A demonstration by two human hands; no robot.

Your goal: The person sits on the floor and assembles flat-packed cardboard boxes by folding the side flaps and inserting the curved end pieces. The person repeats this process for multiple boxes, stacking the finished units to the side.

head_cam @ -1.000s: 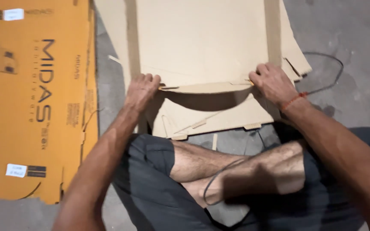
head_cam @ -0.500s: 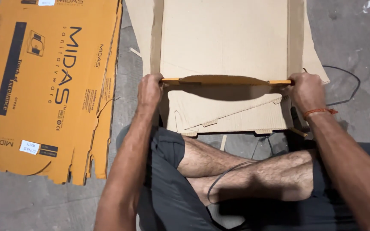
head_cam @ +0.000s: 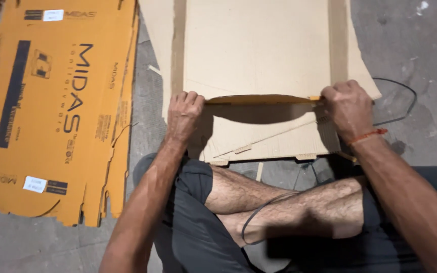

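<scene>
The left hand (head_cam: 184, 112) and the right hand (head_cam: 347, 108) each pinch one end of the near edge of a brown sheet (head_cam: 259, 50) of cardboard, lifting that edge off the floor so it bows slightly upward between them. The sheet lies flat ahead of the person's crossed legs (head_cam: 289, 207), on top of more brown cardboard (head_cam: 274, 141) whose near edge shows in the shadow under the lifted one. An orange flattened box (head_cam: 51, 111) lies on the grey floor (head_cam: 421, 45) just left of the left hand, a thin black cable (head_cam: 400, 101) loops on the floor beside the right hand, and another black cord (head_cam: 264, 212) crosses the legs.
</scene>
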